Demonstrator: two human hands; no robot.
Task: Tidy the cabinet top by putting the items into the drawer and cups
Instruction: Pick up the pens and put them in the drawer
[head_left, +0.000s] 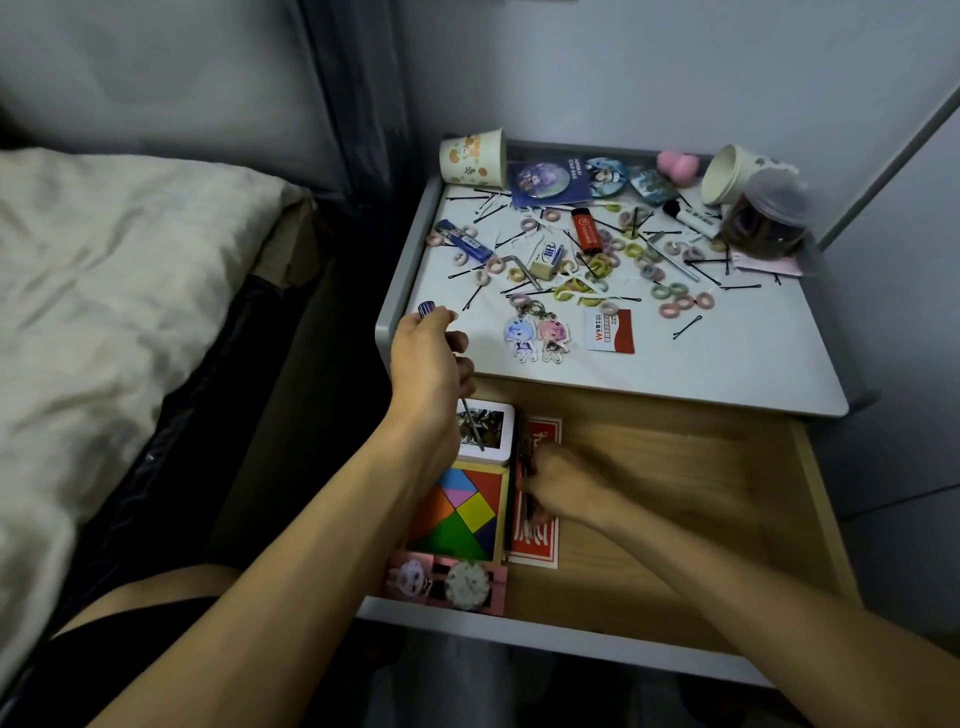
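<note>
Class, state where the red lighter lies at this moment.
In the head view the red lighter lies near the back middle of the cabinet top, just in front of the round badges, among hair ties.

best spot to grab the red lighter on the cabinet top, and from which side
Probably pinch the red lighter across its long sides at mid-body, coming down from above. It lies flat on the cabinet top, long axis running roughly front to back, with hair ties crowding its near end.
</note>
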